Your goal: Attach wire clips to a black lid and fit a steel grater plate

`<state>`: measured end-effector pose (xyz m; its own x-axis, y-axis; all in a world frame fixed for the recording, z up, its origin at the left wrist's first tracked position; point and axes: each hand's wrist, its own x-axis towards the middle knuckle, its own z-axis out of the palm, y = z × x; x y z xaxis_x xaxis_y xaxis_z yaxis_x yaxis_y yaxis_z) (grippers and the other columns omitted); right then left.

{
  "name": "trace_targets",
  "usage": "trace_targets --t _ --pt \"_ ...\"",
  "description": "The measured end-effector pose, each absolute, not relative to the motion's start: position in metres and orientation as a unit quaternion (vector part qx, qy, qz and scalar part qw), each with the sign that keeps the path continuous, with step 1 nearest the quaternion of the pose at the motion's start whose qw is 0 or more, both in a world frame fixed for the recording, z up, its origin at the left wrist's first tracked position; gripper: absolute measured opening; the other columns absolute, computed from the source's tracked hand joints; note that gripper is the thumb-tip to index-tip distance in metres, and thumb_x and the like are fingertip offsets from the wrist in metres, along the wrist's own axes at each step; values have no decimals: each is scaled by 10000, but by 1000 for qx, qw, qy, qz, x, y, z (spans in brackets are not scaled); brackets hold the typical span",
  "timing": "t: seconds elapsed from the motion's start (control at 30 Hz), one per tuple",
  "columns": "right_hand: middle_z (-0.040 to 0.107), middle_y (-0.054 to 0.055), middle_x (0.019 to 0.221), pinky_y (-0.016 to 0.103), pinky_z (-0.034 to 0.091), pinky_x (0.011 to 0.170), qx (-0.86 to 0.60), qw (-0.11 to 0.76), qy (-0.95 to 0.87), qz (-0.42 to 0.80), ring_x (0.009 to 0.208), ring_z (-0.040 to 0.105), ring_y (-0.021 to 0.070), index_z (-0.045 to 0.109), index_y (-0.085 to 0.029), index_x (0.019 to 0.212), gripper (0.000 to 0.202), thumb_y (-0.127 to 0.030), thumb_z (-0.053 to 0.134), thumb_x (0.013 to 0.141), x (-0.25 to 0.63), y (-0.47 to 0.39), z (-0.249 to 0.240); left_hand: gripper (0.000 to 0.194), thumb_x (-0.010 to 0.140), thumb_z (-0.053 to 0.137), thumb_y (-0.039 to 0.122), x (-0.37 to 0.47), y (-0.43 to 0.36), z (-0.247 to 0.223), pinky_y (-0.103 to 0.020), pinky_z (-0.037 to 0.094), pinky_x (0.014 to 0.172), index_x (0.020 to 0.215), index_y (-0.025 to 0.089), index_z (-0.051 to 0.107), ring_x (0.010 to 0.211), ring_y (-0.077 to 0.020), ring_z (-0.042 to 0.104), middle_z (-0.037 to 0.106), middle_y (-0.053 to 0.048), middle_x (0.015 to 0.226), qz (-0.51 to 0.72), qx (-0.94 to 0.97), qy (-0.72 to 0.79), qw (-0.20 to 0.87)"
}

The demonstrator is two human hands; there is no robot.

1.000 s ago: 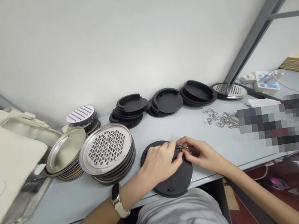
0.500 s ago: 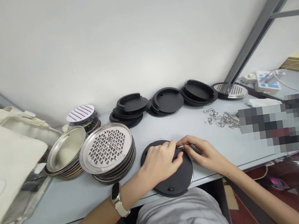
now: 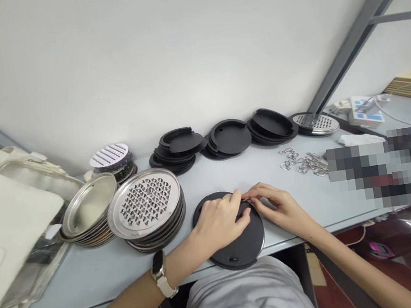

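A round black disc (image 3: 241, 248) lies near the table's front edge, with a small slot close to its lower rim. On its upper part rests my left hand (image 3: 220, 220), fingers bent over the disc and hiding what is beneath them. My right hand (image 3: 274, 205) is at the disc's upper right rim, thumb and index finger pinched on a small thin metal piece, whose shape is mostly hidden. The fingertips of both hands nearly meet there. To the right lies a small pile of metal rings and clips (image 3: 312, 163).
Left of the disc stand a stack of metal grater discs (image 3: 145, 203) and a stack of round metal plates (image 3: 90, 203). Black discs (image 3: 232, 137) are piled along the wall. A cream bag (image 3: 11, 217) fills the left end; a perforated disc (image 3: 316, 123) sits back right.
The thin metal piece at my right fingertips now shows less and lies lower against the disc's rim. Both hands have otherwise barely moved.
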<state>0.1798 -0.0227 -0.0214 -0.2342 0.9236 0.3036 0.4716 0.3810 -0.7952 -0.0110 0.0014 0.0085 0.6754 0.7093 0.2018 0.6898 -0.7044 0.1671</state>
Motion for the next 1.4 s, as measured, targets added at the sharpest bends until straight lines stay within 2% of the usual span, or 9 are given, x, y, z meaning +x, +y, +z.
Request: trace_targets --t 0.27,0.5,0.67,0.83,1.0,1.13,1.4 --pt "639 41 899 278 471 770 -490 393 -724 286 837 597 173 628 -210 941 134 -221 496 922 180 -21 -23 188 916 432 378 -11 1 7 -285 399 535 983 208 477 668 -206 639 650 -3 798 126 914 384 30" --pt "644 46 954 288 477 793 -488 395 -718 301 848 600 173 589 -216 1067 174 -239 500 919 180 -20 -25 191 913 440 379 -11 1 7 -284 402 530 986 206 477 665 -206 639 652 -3 806 130 915 382 28" --pt "652 34 923 271 478 766 -491 394 -714 307 833 609 168 608 -214 1001 133 -248 514 913 180 -20 -25 192 911 442 383 -11 0 7 -286 409 535 975 206 481 666 -209 643 653 -4 800 122 914 385 26" --pt "622 8 780 256 463 705 -500 388 -713 301 735 586 153 601 -203 884 93 -245 522 909 178 -21 -22 185 910 444 380 -11 0 8 -287 405 527 968 208 476 657 -210 641 648 0 786 121 915 384 22" --pt "626 19 818 270 455 729 -499 393 -722 274 785 594 168 603 -205 854 85 -224 530 895 178 -19 -21 179 909 442 380 -11 1 8 -288 396 521 960 210 471 651 -212 637 645 2 779 123 915 383 18" --pt "610 19 815 274 441 748 -509 398 -720 253 801 579 171 589 -203 813 96 -234 542 891 179 -19 -20 177 910 440 376 -11 1 8 -289 392 518 959 209 472 646 -211 633 646 2 786 123 916 381 19" --pt "549 -13 704 245 413 644 -513 386 -705 300 675 520 139 533 -196 768 165 -282 527 908 178 -21 -20 181 910 439 378 -11 1 8 -284 402 536 939 203 471 660 -205 638 647 -7 788 117 915 385 32"
